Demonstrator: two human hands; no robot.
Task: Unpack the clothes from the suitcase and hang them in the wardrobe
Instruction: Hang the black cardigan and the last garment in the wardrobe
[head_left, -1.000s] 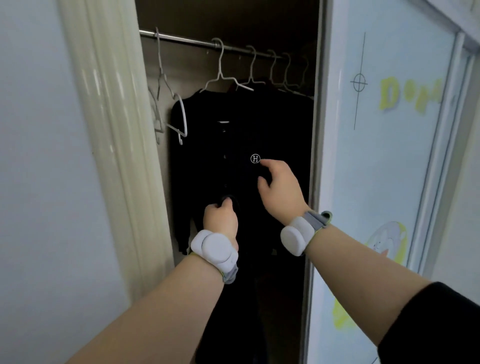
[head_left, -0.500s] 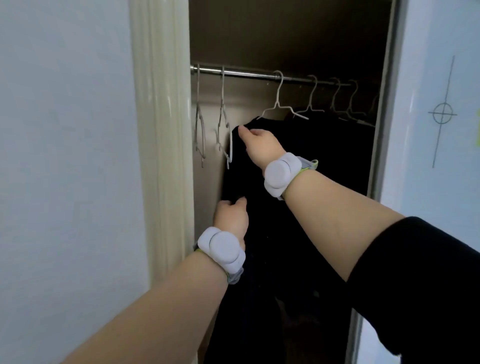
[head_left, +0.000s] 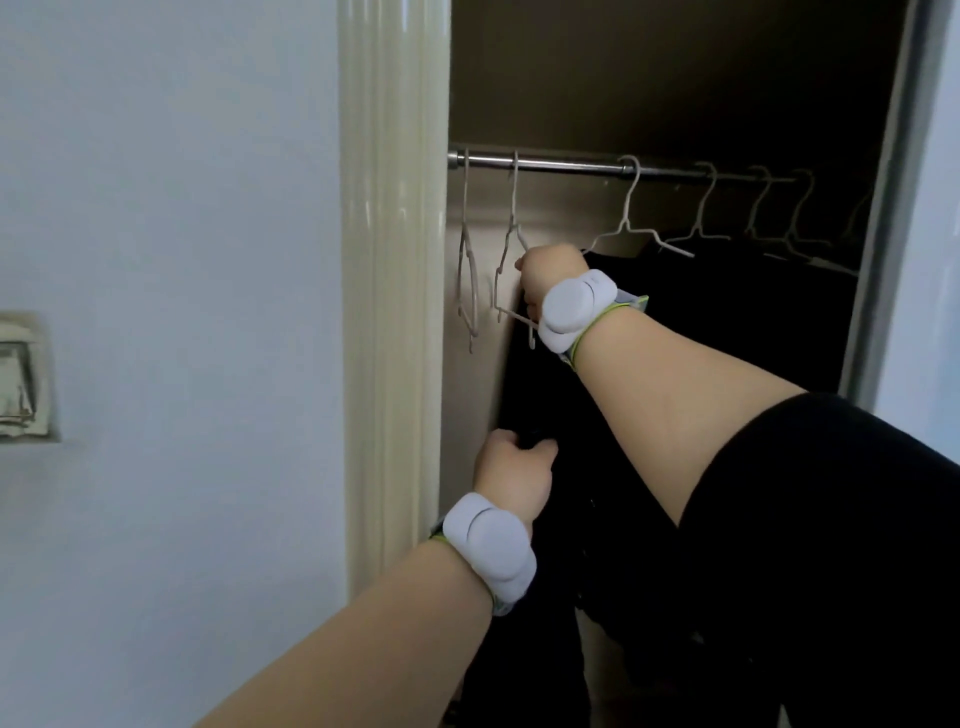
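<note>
Head: right hand (head_left: 546, 270) fingers unseen, garment (head_left: 727, 301) featureless

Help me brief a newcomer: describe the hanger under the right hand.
Find the metal rail inside the wardrobe and start at its left end. The second white hanger is it. The right hand grips it; the first hanger hangs bare and untouched, those rightward carry black clothes.

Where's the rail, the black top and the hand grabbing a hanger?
Rail (head_left: 566, 166): head view, bare shiny stretch.
Black top (head_left: 717, 312): head view, its shoulder area.
Right hand (head_left: 548, 270): head view, back of the hand.
</note>
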